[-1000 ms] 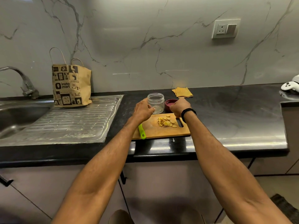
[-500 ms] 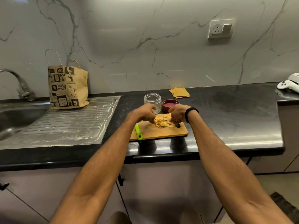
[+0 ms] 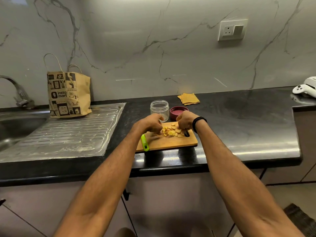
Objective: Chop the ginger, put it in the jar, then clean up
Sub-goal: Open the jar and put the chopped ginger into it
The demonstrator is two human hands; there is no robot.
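Note:
A small pile of chopped ginger (image 3: 171,131) lies on a wooden cutting board (image 3: 172,142) near the counter's front edge. My left hand (image 3: 150,124) and my right hand (image 3: 185,121) hover on either side of the pile, fingers curled down toward the pieces. Whether either hand holds any ginger is hidden by the knuckles. An open clear jar (image 3: 159,110) stands just behind the board, with its dark red lid (image 3: 178,112) lying beside it on the right. A knife with a green handle (image 3: 145,142) rests on the board's left end.
A folded yellow cloth (image 3: 188,99) lies by the wall behind the jar. A brown paper bag (image 3: 68,94) stands on the steel draining board (image 3: 68,132), with the sink and tap (image 3: 18,93) at far left. White controllers (image 3: 305,88) sit at the far right.
Both hands have come down from beside the jar and lid onto the board, closing in around the ginger pile. The jar, lid and knife have stayed put.

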